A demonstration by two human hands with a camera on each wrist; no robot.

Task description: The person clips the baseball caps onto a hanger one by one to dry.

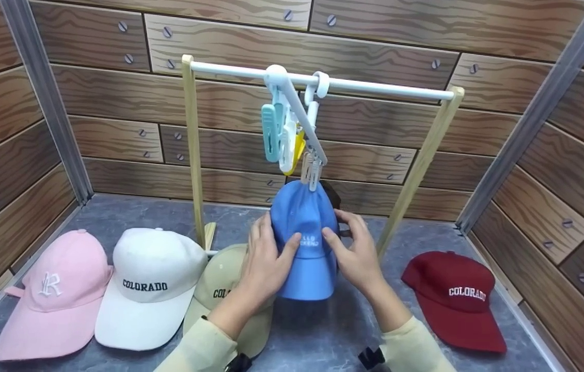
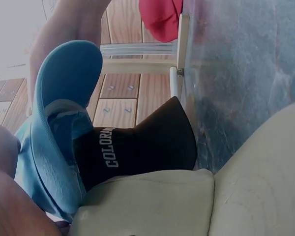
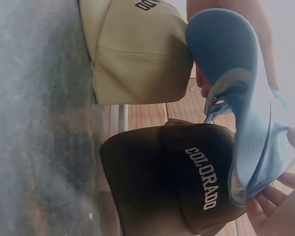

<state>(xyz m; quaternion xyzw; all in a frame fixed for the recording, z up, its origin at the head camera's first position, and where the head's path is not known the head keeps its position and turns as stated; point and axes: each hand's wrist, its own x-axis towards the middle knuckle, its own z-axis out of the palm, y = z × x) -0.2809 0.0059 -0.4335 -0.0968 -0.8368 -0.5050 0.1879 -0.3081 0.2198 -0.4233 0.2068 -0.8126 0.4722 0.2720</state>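
A blue cap (image 1: 308, 276) with white lettering hangs upright under a clear clip (image 1: 314, 176) of a white folding clip hanger (image 1: 299, 111). My left hand (image 1: 267, 261) holds the cap's left side, thumb on the front. On the other side my right hand (image 1: 358, 254) grips it, thumb in front and fingers round the edge. From below, the wrist views show the cap's brim (image 3: 219, 42) and open underside. Behind it is a black cap (image 2: 147, 142) lettered COLORADO, mostly hidden in the head view.
The hanger hangs on a white rod (image 1: 384, 88) between wooden posts. Teal, white and yellow clips dangle beside it. Pink (image 1: 64, 274), white (image 1: 152, 289) and beige (image 1: 222, 268) caps lie at left, a dark red cap (image 1: 454, 299) at right. Wood-patterned walls surround the grey table.
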